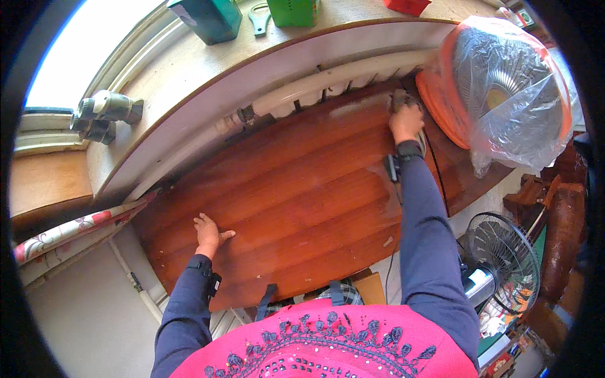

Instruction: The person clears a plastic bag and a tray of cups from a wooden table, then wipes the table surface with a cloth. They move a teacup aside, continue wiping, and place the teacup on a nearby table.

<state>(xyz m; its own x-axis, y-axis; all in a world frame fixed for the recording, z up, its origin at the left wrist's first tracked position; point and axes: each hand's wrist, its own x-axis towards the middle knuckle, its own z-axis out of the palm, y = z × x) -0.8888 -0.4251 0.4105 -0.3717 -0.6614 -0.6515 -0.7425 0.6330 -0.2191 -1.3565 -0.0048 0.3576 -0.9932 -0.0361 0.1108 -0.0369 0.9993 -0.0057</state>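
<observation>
My left hand (208, 235) rests with fingers spread on the left part of a reddish-brown wooden tabletop (283, 189), holding nothing. At the far right of the same surface, my right hand (406, 122) is closed over a small dark cloth or pad (400, 98), pressed to the wood. The hand hides most of it, so its exact kind is unclear. A pale round rim (421, 141) shows partly behind the right wrist. Shiny, wet-looking streaks mark the wood near this hand. A dark cable or seam line runs just right of it.
A fan (508, 75) with an orange base, wrapped in clear plastic, stands at the right. A black fan (503, 264) is lower right. White pipe (340, 78) runs behind the tabletop. The sill above holds binoculars (109, 113), a bottle opener (259, 20) and a green box (293, 12).
</observation>
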